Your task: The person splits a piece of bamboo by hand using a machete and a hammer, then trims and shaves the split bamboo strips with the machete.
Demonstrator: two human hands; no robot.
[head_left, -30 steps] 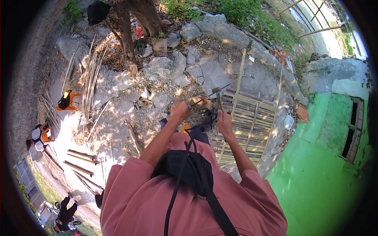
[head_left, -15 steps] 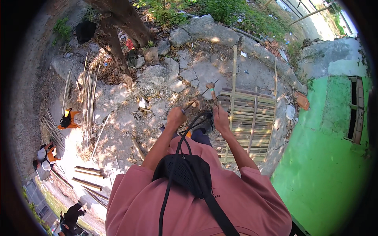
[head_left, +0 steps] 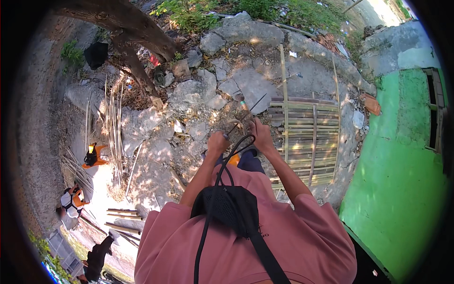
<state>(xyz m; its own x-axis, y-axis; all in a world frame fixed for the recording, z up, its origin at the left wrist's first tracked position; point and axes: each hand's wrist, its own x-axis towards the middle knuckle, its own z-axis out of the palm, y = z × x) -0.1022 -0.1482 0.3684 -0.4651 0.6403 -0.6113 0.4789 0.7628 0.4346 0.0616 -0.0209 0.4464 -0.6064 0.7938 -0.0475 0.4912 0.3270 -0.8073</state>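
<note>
Head view: A person in a pink T-shirt [head_left: 189, 246] works outdoors with two tools above broken, sun-dappled ground.
Ground: Cracked concrete [head_left: 255, 87] and loose rubble spread beyond the fingers of both hands, dotted with leaves and scraps.
Green wall: A painted wall [head_left: 392, 165] bends along the far right of the right fingers.
Slatted panel: A frame of long slats [head_left: 314, 142] lies on the ground, just right of the right fingers.
Tree and sticks: A leaning trunk [head_left: 137, 33] rises ahead and left of the left fingers; a bundle of pale sticks [head_left: 113, 123] lies nearer, well to their left.
Pointed tool: Its long, thin, dark blade [head_left: 257, 102] runs diagonally, tip away from the wearer and to the right, passing ahead of the right fingers.
Hammer: Its handle slants forward and left from the right fingers, head [head_left: 237, 96] at the far end; in this view it crosses the blade, though whether they touch cannot be told.
Left fingers: The left hand [head_left: 218, 142] is clenched around the pointed tool's handle, the blade projecting beyond.
Right fingers: The right hand [head_left: 261, 136] grips the hammer low on its handle, the head well ahead.
</note>
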